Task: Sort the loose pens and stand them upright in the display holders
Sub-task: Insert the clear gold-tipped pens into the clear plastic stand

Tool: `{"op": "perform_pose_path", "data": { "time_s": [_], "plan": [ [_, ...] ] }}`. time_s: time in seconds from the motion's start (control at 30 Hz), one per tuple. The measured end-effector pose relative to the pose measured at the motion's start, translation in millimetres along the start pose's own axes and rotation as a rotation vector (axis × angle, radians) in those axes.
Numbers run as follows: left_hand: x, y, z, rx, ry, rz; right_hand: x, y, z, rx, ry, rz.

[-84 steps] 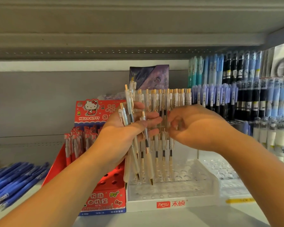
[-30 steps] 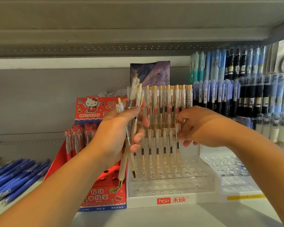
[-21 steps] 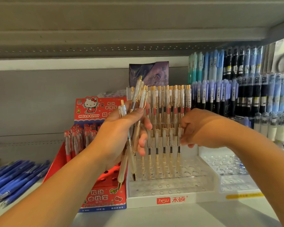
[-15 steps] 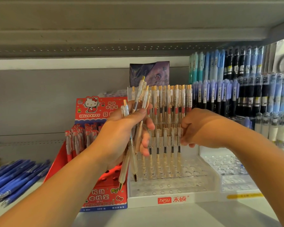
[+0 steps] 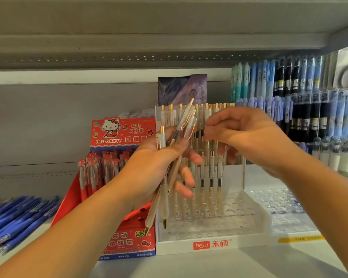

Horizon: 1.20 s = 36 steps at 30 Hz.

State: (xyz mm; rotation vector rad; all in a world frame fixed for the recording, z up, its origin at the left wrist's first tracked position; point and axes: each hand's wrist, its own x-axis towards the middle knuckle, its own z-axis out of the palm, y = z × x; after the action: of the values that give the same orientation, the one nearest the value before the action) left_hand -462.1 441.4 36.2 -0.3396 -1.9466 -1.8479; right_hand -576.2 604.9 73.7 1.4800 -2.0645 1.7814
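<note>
**Q:** Which step is shown?
**A:** Choosing the next pen. The left hand [image 5: 159, 165], above the clear holder's [image 5: 239, 227] left edge, grips three loose pens [image 5: 186, 122]. The right hand [image 5: 253, 137], its grip parted and empty, reaches for them.

**Q:** What has changed?
**A:** The right hand has risen from the holder's standing row [image 5: 211, 183] — next, pinch one pen and seat it in a free hole.

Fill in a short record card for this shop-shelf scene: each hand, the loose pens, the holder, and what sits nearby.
Left hand: grips a bundle of loose clear pens, gold tips pointing down
Right hand: fingers loosely curved beside the bundle's tops, holding nothing visible
Clear holder: back rows filled with upright pens, front holes bare
Left neighbour: red Hello Kitty box of red pens
Far left: blue pens lying flat on the shelf
</note>
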Motion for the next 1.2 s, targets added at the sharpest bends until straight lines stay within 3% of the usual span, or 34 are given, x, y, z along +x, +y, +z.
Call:
{"op": "perform_pose_path", "data": {
  "time_s": [0.17,0.47,0.77,0.87,1.03,1.2],
  "plan": [
    [-1,-2,-1,0.026,-0.031,-0.016,-4,1,11,0.211,-0.005,-0.028],
    [-1,-2,2,0.076,-0.092,-0.051,-4,3,16,0.228,0.006,0.037],
    [4,-2,-2,-0.018,0.092,0.021,2,-3,-8,0.424,0.108,0.08],
    [6,-3,-6,0.029,0.138,0.089,5,-2,-17,0.353,0.116,0.132],
    [6,-5,-10,0.1,0.157,0.103,12,2,-23,-0.099,0.205,0.222],
    [6,-5,-10,0.106,0.157,0.095,14,6,-25,-0.256,0.203,0.254]
  ]
}}
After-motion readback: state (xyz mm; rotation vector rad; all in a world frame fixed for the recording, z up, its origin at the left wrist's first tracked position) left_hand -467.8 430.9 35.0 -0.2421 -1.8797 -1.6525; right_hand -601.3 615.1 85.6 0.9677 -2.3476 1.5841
